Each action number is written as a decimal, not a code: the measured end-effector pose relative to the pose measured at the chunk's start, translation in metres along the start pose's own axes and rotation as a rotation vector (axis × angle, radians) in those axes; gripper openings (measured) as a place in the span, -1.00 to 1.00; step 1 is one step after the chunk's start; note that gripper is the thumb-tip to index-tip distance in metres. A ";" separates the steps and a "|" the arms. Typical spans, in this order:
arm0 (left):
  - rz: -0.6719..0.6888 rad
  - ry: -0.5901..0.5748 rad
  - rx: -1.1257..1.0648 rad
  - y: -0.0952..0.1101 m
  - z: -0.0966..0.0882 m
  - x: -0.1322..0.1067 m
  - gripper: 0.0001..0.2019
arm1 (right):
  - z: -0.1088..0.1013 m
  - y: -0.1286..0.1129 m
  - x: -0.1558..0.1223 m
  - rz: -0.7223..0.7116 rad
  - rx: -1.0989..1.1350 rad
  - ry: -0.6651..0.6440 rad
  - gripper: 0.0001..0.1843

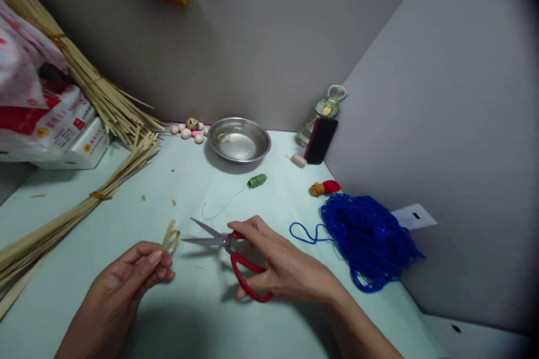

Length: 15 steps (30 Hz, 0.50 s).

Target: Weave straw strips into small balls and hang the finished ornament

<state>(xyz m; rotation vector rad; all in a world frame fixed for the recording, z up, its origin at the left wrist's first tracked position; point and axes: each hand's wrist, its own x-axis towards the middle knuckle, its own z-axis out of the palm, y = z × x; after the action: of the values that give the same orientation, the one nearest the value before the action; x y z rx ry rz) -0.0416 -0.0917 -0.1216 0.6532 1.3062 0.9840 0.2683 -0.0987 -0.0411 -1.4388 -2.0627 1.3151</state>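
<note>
My right hand (pixel 281 262) is wrapped round the red handles of a pair of scissors (pixel 219 242). The steel blades are spread apart and point left, just above the pale table (pixel 197 308). My left hand (pixel 126 277) is closed in a pinch on a short folded strip of bamboo (pixel 170 237). The strip's free ends stick up close to the blade tips without touching them.
Long bundles of bamboo strips (pixel 63 221) lie along the left side. At the back stand a steel bowl (pixel 239 140), small pebbles (pixel 189 129), a green thread spool (pixel 257 180), a phone (pixel 320 140) and a bottle (pixel 324 109). A heap of blue cord (pixel 368 238) lies right.
</note>
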 end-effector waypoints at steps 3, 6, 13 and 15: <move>0.048 -0.012 0.089 -0.002 -0.002 -0.002 -0.56 | 0.014 0.001 0.008 -0.081 -0.033 -0.028 -0.04; 0.083 -0.050 0.238 -0.005 -0.002 -0.001 -0.60 | 0.027 -0.002 0.014 -0.135 -0.074 -0.048 -0.10; 0.066 -0.138 0.308 -0.004 0.001 -0.004 -0.56 | 0.029 -0.017 0.016 -0.116 0.031 -0.067 -0.60; 0.061 -0.156 0.327 -0.002 0.002 -0.005 -0.58 | 0.026 -0.021 0.016 -0.114 0.075 -0.079 -0.76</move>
<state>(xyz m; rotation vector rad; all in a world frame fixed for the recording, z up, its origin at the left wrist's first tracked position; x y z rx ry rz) -0.0390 -0.0972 -0.1206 1.0049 1.3254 0.7564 0.2313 -0.0998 -0.0421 -1.2377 -2.0878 1.4068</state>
